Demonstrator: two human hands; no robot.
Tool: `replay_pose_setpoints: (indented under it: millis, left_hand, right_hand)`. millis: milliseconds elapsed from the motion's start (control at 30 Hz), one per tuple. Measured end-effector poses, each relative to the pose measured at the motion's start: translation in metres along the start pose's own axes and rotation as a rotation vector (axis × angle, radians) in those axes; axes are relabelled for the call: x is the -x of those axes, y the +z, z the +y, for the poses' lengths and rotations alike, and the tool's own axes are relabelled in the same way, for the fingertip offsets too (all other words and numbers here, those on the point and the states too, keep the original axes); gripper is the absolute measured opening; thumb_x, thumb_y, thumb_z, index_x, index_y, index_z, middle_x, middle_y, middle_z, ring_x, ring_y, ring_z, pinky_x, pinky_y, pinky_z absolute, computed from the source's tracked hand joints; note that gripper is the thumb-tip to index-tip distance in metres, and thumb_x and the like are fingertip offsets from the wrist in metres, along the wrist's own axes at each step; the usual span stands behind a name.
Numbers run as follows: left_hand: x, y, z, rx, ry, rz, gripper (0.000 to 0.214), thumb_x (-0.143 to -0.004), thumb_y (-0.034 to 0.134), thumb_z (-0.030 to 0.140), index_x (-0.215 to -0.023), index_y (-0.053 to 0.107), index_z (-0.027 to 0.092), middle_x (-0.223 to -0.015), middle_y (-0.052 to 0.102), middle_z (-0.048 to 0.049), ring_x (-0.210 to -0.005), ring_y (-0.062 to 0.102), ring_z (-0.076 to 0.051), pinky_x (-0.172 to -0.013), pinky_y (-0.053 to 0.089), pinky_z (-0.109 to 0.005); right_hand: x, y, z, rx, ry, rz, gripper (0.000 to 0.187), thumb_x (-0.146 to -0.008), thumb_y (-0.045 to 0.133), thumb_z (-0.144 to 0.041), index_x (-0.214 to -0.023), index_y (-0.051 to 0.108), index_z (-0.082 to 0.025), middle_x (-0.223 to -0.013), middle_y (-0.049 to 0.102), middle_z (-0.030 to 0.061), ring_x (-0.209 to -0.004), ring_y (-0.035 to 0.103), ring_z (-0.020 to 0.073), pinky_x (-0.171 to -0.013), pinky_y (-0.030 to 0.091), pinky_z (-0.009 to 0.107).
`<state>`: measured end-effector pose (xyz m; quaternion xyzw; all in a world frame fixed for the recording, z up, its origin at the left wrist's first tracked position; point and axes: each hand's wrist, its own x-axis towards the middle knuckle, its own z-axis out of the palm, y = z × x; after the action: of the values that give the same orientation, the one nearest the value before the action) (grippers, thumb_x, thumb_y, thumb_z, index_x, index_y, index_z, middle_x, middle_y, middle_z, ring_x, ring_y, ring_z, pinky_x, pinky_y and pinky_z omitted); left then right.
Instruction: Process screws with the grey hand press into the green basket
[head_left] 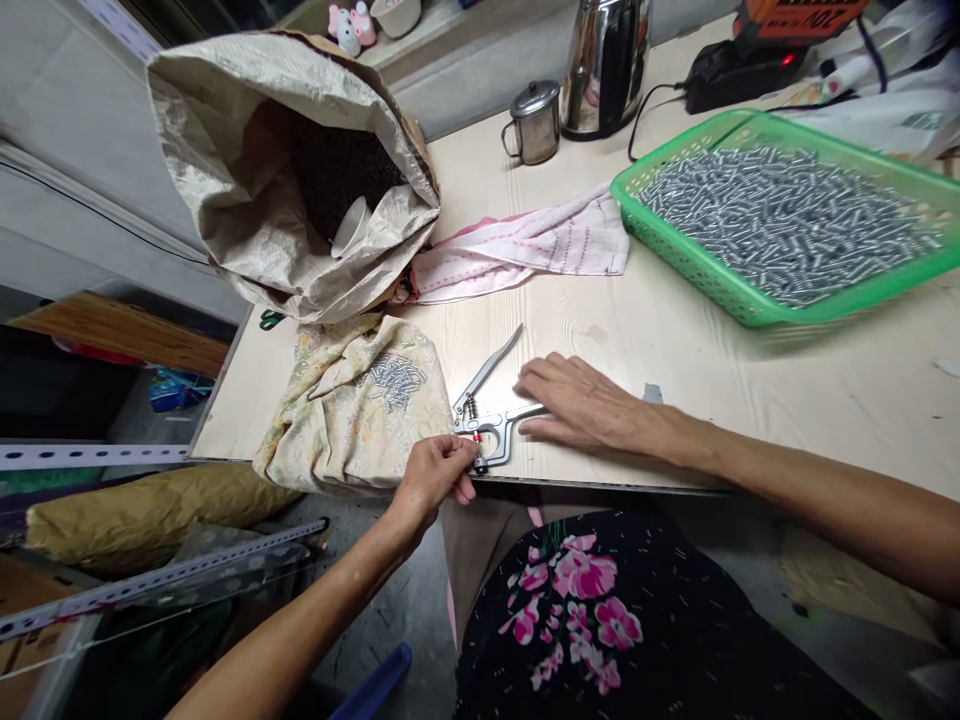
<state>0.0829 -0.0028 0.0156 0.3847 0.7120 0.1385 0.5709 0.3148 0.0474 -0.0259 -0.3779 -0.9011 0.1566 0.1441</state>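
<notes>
Snap-fastener pliers (501, 432) lie near the table's front edge, their two grey handles spread apart and a red part showing in the jaw. My left hand (439, 474) is at the jaw end, thumb and finger pinched together; whatever is between them is too small to make out. At the end of the lower handle, my right hand (581, 405) lies with fingers stretched out, not wrapped round it. To the left, a small heap of short metal pins (397, 382) rests on a crumpled patterned cloth (352, 430).
A green basket (690, 250) full of small metal pieces stands at the right. An open woven sack (225, 200) with a white scoop (351, 228) is at the back left. Behind are a pink-white towel (525, 245), a metal mug (536, 120), a kettle (606, 70) and a charger (742, 75).
</notes>
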Motion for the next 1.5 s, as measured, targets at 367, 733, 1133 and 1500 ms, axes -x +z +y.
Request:
replay_pose_setpoints:
  millis: [367, 733, 1133, 1500]
  left_hand:
    - [0.001, 0.002, -0.002, 0.009, 0.021, 0.036, 0.018, -0.088, 0.056, 0.022, -0.076, 0.062, 0.011, -0.036, 0.054, 0.0019, -0.029, 0.045, -0.008, -0.037, 0.033, -0.015]
    - [-0.002, 0.002, -0.003, -0.016, 0.003, 0.04, 0.017, -0.087, 0.059, 0.027, -0.078, 0.061, 0.013, -0.038, 0.055, 0.002, -0.031, 0.046, -0.009, -0.039, 0.035, -0.016]
    - [-0.005, 0.014, 0.01, -0.802, 0.84, 0.321, 0.045, -0.084, 0.068, 0.031, -0.125, 0.056, 0.016, -0.121, 0.063, -0.0136, -0.11, 0.059, -0.027, -0.092, 0.049, -0.04]
    - [-0.045, 0.037, 0.059, -1.175, 0.944, 0.095, 0.055, -0.082, 0.073, 0.033, -0.127, 0.051, 0.011, -0.114, 0.06, -0.013, -0.108, 0.052, -0.029, -0.093, 0.048, -0.043]
  right_hand:
    - [-0.056, -0.033, 0.032, 0.197, -0.156, -0.343, 0.103, -0.064, 0.077, -0.067, -0.141, 0.042, -0.009, -0.138, 0.048, 0.0198, -0.129, 0.038, 0.041, -0.105, 0.032, 0.057]
    - [-0.041, -0.039, 0.014, 0.255, -0.074, -0.258, 0.066, -0.068, 0.08, -0.055, -0.114, 0.056, -0.014, -0.114, 0.058, 0.014, -0.102, 0.05, 0.0302, -0.082, 0.043, 0.039]
    - [-0.026, -0.027, 0.01, 0.244, -0.068, -0.171, 0.032, -0.081, 0.074, -0.042, -0.095, 0.062, -0.015, -0.098, 0.06, 0.0104, -0.09, 0.051, 0.0249, -0.07, 0.038, 0.034]
    - [-0.016, -0.047, 0.013, 0.187, 0.112, -0.286, 0.043, -0.076, 0.08, -0.038, -0.105, 0.064, -0.011, -0.103, 0.059, 0.0128, -0.097, 0.054, 0.0272, -0.072, 0.043, 0.033]
